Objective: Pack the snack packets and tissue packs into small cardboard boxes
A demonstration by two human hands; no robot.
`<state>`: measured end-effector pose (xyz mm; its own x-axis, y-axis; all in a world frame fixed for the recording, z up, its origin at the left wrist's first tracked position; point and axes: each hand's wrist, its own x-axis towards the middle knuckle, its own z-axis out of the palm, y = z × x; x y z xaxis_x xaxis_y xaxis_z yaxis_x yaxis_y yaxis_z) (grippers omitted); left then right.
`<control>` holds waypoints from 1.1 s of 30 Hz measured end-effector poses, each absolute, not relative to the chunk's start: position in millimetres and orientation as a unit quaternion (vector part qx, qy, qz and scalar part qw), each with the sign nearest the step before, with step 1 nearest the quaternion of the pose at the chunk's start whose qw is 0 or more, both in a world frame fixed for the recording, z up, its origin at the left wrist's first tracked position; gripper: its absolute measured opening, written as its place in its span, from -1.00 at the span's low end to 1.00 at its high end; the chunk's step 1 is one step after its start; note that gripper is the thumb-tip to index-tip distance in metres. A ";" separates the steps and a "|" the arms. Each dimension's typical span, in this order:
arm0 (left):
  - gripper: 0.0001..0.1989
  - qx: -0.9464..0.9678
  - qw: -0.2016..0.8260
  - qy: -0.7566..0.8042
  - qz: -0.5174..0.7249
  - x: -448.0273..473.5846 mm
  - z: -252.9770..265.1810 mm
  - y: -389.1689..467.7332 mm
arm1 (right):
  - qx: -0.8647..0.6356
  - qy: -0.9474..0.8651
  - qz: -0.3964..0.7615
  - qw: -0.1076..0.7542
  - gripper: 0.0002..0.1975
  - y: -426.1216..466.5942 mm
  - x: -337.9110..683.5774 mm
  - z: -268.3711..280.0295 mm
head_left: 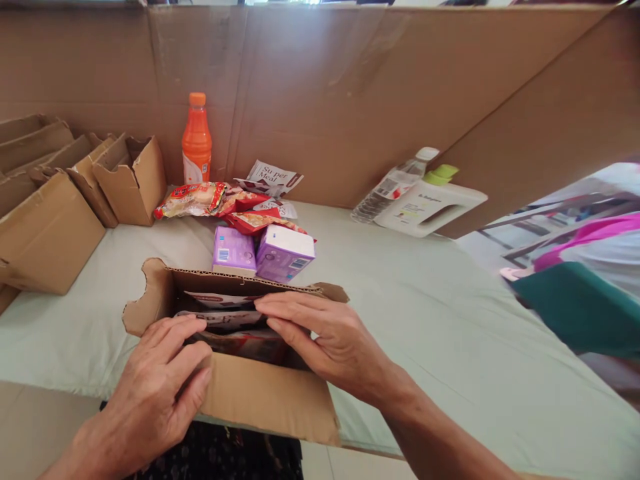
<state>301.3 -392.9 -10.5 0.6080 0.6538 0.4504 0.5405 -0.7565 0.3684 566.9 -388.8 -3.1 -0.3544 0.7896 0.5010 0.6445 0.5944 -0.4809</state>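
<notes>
An open cardboard box (pixel 270 390) stands at the table's front edge, its near flap folded outward. Upright inside it are several flat packets, among them a white packet with dark lettering (pixel 225 320) and a reddish packet (pixel 255 347). My left hand (pixel 160 380) lies over the box's left end, fingers stretched and slightly bent, the tips at the packets. From the right, my right hand (pixel 325 337) reaches over the box with straight fingers, their tips at the packets' upper edges. Neither hand visibly grips anything. The lower parts of the packets are hidden.
Behind the box are two purple packs (pixel 235 250), red snack packets (pixel 250 207) and a "Super Meal" packet (pixel 273 177). An orange bottle (pixel 197 140) stands behind. Cardboard boxes (pixel 55 227) crowd the left. A clear bottle (pixel 393 187) and white jug (pixel 430 207) lean at the back right.
</notes>
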 end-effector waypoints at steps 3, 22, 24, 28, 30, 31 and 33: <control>-0.84 0.896 0.077 0.340 0.273 302.9 -5.2 -391.7 | -0.464 -0.791 0.054 0.394 -0.75 -385.6 566.6 -5.4; -0.80 0.896 0.034 0.346 0.277 298.0 -17.7 -392.5 | -0.554 -0.814 0.107 0.137 -0.81 -360.2 551.6 -4.9; -0.81 0.898 0.034 0.339 0.277 298.2 -20.4 -392.5 | -0.549 -0.813 0.109 0.161 -0.81 -362.1 551.8 -8.6; -0.79 0.895 0.041 0.331 0.295 294.7 -26.8 -397.2 | -0.483 -0.817 0.070 0.306 -0.79 -375.8 560.7 -15.5; -0.76 0.896 0.043 0.330 0.293 291.1 -27.3 -399.8 | -0.456 -0.807 0.045 0.372 -0.78 -386.2 567.8 -15.7; -0.75 0.899 0.045 0.329 0.286 289.1 -26.3 -400.7 | -0.442 -0.807 0.039 0.390 -0.77 -391.4 571.4 -15.1; -0.69 0.907 0.050 0.323 0.266 284.8 -21.7 -401.7 | -0.418 -0.817 0.041 0.396 -0.73 -400.7 578.1 -13.5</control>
<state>284.8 -401.7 -21.7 0.6499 0.6129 0.4494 0.5598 -0.7860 0.2624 578.1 -400.7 -13.5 -0.3372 0.7147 0.6128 0.6492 0.6479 -0.3984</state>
